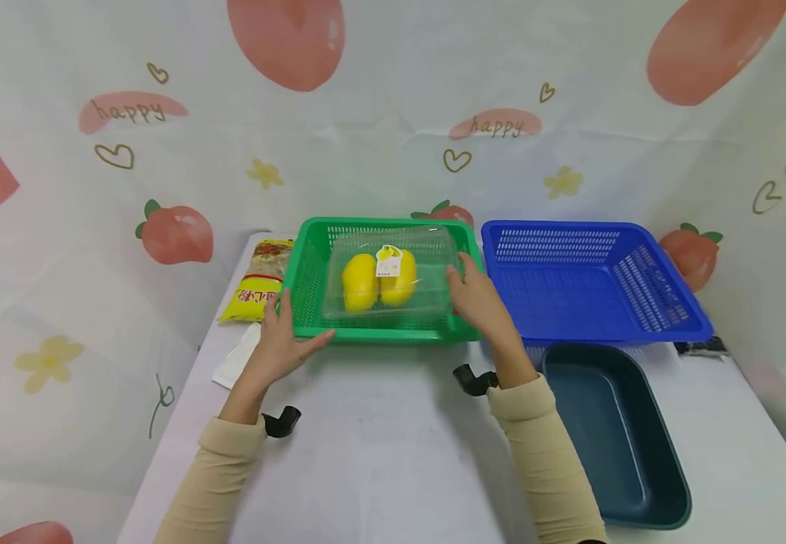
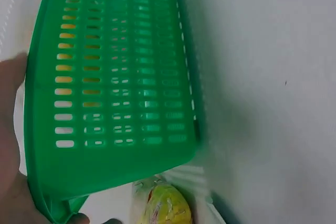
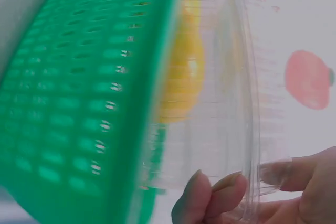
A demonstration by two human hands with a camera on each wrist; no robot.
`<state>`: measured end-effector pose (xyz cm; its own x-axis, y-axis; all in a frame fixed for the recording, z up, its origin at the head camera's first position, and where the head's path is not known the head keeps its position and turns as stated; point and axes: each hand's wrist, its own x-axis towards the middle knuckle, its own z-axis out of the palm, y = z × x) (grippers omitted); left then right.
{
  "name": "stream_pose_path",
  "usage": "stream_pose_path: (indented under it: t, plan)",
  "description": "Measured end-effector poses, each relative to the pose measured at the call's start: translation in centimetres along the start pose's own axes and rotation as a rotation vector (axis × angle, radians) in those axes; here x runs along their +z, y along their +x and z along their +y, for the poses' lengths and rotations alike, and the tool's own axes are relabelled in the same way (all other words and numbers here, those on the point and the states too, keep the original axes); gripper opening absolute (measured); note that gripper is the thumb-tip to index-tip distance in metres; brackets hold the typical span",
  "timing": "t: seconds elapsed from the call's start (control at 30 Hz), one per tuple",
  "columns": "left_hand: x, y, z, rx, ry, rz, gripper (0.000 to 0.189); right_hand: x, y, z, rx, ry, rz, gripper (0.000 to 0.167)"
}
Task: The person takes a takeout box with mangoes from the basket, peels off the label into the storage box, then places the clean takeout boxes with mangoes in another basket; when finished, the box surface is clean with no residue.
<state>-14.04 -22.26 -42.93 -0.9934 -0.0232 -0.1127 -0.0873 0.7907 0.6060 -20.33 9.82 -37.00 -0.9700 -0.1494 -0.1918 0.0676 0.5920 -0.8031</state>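
Note:
A clear plastic box (image 1: pixel 431 287) containing yellow fruits (image 1: pixel 360 283), with a white label on its lid, lies tilted within the green basket (image 1: pixel 372 334). My right hand (image 1: pixel 480 304) pinches the box's right end, the grip also showing in the right wrist view. At the basket's front left corner, my left hand (image 1: pixel 273 349) grips the rim, thumb along the front and fingers round the left side. In the left wrist view the perforated wall of the basket fills much of the picture, and part of the hand falls outside it.
A blue basket (image 1: pixel 556 332) stands right of the green one, with a dark teal tub (image 1: pixel 611 446) in front of it. Left of the green basket lies a yellow food packet (image 1: pixel 253 295), near a white sheet (image 1: pixel 238 359). A printed curtain hangs behind the table.

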Motion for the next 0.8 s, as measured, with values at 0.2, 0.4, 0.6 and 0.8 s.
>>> stream_pose_path:
  t: [0.2,0.4,0.6,0.8]
  plan:
    - [0.0,0.1,-0.1,0.018,-0.002,-0.01,0.121,-2.0,-3.2,-0.3,0.002,-0.017,0.041,0.057]
    - [-0.1,0.1,-0.1,0.007,-0.022,0.005,0.121,-3.5,-6.8,-0.1,-0.025,-0.039,0.076,0.061]
    - [0.1,0.1,0.0,0.02,-0.022,0.023,0.121,-4.2,-10.6,0.5,-0.041,-0.087,0.104,0.06]
    - [0.5,0.1,-0.2,0.025,-0.002,0.052,0.12,-3.8,-13.6,1.7,-0.099,-0.057,0.09,0.055]
